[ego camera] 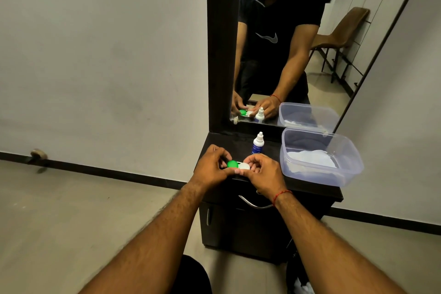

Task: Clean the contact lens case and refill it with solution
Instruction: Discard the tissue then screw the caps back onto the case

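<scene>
Pinching the light, stiff lens case [238, 165] mid-frame, left hand [210, 167] grips its green cap [232, 164], right hand [263, 174] its white cap [244, 166].

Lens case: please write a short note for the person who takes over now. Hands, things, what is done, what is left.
Left hand holds the lens case at its green cap; right hand holds it at the white cap, at the front of the cabinet top.
Solution bottle stands capped behind the hands; tub with a cloth at right.
Done: nothing visible; both caps look on.
Left: open, clean, refill.
</scene>
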